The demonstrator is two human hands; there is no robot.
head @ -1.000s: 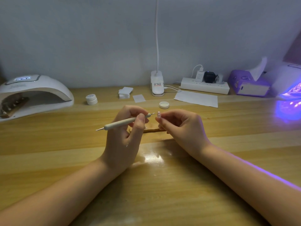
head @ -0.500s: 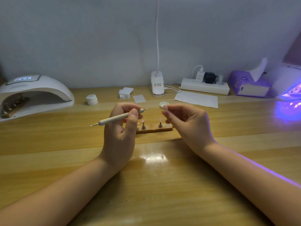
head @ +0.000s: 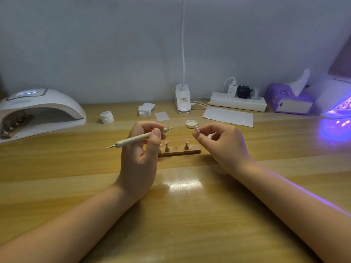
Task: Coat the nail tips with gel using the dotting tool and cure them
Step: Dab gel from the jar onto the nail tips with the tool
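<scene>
Dotting tool in one hand, nail tip in the other, above the wooden stand.

The left hand (head: 139,158) grips the dotting tool (head: 139,138) and hides the wooden stand's (head: 180,151) left end. The right hand (head: 223,145) pinches a nail tip (head: 197,128). Bare desk (head: 180,215) lies in front. The curing lamp (head: 40,112) at far left holds another stand, dim inside.

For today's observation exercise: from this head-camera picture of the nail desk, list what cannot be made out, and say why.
- Gel on the dotting tool end: too small to tell.
- Coating on the nail tip pinched by the right hand: too small, blurred.
- Left end of the wooden holder: hidden behind the left hand.
- Inside of the white lamp: dark, cut off by the left edge.
- Glowing lamp: cut off by the right edge.
</scene>
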